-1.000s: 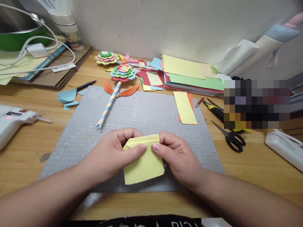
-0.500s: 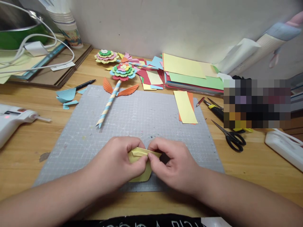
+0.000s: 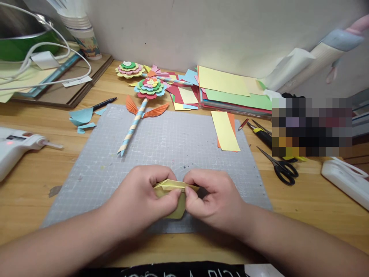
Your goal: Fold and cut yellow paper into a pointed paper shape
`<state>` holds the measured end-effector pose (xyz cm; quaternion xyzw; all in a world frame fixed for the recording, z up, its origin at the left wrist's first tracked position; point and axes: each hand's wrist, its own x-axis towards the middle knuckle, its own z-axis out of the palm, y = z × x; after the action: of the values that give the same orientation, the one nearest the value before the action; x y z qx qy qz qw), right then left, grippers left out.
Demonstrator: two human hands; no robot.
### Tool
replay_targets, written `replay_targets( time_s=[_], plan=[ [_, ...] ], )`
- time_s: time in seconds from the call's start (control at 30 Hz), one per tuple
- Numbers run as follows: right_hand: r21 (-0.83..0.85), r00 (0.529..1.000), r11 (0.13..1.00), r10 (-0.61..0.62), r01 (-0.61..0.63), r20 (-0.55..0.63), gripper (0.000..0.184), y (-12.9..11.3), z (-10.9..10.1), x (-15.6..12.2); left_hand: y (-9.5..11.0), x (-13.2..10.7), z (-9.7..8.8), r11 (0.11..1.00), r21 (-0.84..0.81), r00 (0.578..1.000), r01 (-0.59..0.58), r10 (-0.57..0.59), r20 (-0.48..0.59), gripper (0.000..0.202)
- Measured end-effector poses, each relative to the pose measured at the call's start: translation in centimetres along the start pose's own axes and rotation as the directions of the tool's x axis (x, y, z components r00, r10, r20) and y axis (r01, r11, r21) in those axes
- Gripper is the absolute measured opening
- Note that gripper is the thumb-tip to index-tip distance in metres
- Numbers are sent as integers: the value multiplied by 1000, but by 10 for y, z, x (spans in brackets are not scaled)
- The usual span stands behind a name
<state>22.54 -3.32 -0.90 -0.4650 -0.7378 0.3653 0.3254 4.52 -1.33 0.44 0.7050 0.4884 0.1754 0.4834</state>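
Note:
A small piece of yellow paper is held between my two hands over the front of the grey cutting mat. Its upper edge is folded into a narrow strip. My left hand pinches the fold from the left, thumb in front and fingers behind. From the right, my right hand grips the same fold, its thumb close beside the left one. Most of the fingers behind the paper are hidden. Beyond the hands lies a paper flower with a striped stem and orange pleated leaves.
Yellow and orange paper strips lie at the mat's right. Black scissors and a yellow-black cutter rest farther right. A white glue gun is at left, near blue paper scraps. Stacked coloured paper sits against the wall.
My right hand has shifted slightly right, and the thumbs are a little farther apart along the fold. More of the folded strip shows between the hands.

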Motion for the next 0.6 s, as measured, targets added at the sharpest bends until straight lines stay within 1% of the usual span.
replay_targets(
  time_s=[0.17,0.3,0.33,0.4,0.43,0.5,0.57,0.6],
  plan=[
    [54,998,997,63,-62,-24,15,1,-3,2,5,1,-9,993,-114,999,39,-40,-8,22],
    [104,995,991,85,-80,-48,14,4,-7,3,6,2,-14,976,-194,995,100,-100,9,23],
    [143,993,985,103,-93,-59,15,5,-8,3,6,2,-16,968,-217,991,130,-130,12,23],
    [285,986,949,158,-137,-53,14,8,-9,2,4,2,-17,938,-282,979,204,-201,41,22],
    [372,983,914,184,-163,-22,12,9,-9,1,3,3,-18,916,-321,971,239,-230,65,22],
    [499,978,841,187,-207,90,6,10,-7,0,1,3,-17,878,-383,958,286,-263,114,22],
    [523,969,818,163,-239,187,1,9,-3,-1,-1,4,-13,864,-408,956,294,-259,140,23],
    [516,964,820,158,-248,212,4,8,-2,-1,-1,4,-12,868,-407,959,283,-248,139,23]
  ],
)
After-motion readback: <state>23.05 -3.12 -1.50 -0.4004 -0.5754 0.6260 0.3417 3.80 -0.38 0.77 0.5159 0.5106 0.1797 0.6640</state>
